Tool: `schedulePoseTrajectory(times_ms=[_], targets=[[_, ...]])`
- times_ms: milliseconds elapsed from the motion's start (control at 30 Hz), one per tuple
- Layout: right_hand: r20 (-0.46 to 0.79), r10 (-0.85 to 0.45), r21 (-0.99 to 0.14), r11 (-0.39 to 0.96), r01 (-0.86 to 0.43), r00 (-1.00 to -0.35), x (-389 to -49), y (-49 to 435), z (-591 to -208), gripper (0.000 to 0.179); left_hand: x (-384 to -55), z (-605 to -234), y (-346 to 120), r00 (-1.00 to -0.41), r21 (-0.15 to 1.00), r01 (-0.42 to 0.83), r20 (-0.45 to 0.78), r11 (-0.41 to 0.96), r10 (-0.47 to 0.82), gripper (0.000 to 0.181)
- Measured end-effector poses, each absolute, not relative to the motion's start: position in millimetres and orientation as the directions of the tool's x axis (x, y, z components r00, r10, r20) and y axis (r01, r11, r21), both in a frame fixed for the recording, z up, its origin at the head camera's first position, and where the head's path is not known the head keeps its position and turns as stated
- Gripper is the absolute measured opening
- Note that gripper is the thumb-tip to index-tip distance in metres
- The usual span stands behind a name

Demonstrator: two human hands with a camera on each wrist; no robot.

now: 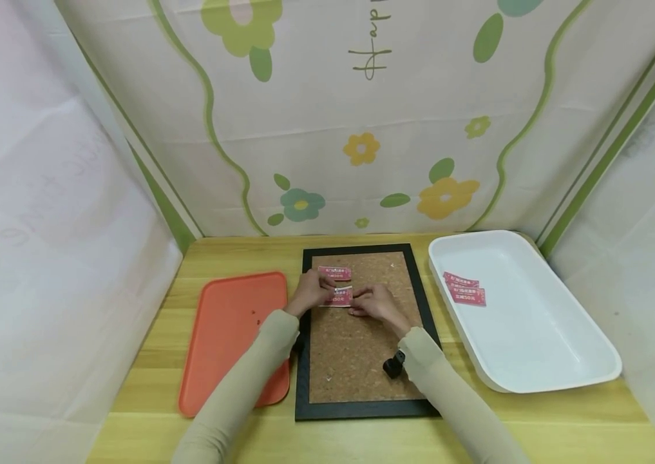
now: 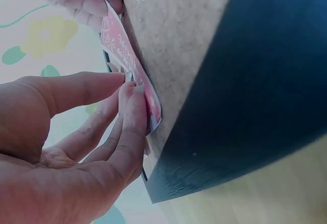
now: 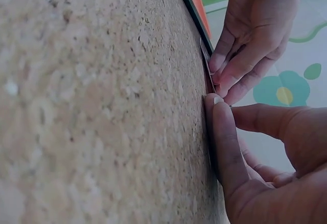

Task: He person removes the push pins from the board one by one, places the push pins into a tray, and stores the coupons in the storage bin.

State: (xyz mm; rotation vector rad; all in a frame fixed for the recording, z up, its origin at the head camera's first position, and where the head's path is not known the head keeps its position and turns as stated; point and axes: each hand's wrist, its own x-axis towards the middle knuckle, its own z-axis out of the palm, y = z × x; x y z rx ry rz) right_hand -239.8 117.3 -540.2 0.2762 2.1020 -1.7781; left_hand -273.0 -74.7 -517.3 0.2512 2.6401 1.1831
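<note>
A pink printed card [image 1: 339, 297] lies on the cork board [image 1: 370, 354], below a second pink card [image 1: 335, 273]. My left hand [image 1: 311, 291] is at the lower card's upper left. Its thumb and fingertips pinch a small shiny pushpin [image 2: 129, 76] against the card's face, largely hidden by the fingers. With thumb and index finger, my right hand [image 1: 378, 303] pinches the same card's right edge. In the left wrist view the card [image 2: 122, 47] bows slightly off the cork between both hands. The right wrist view shows the two hands' fingertips close together.
An orange tray [image 1: 223, 322] with a few small dark bits lies left of the board. To the right stands a deep white tray [image 1: 536, 322] holding several pink cards [image 1: 467, 296]. The board's black frame [image 1: 362, 410] surrounds the cork. A flowered curtain [image 1: 304, 129] hangs behind.
</note>
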Motion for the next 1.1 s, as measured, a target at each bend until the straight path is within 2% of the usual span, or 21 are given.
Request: schedulePoseTrajectory(times_ms=[667, 1100], targets=[[-0.374, -0.048, -0.902, 0.249, 0.352, -0.926, -243.8, 114.7, -541.9, 0.025, -278.3, -516.5, -70.1, -0.958, 0.695, 0.080, -0.145, 0.715, 0.248, 0.012], [-0.379, -0.064, -0.904, 0.239, 0.354, -0.923, -245.1, 116.7, -538.4, 0.025, -281.6, -515.5, -63.8, -0.951, 0.676, 0.111, -0.141, 0.728, 0.276, 0.014]])
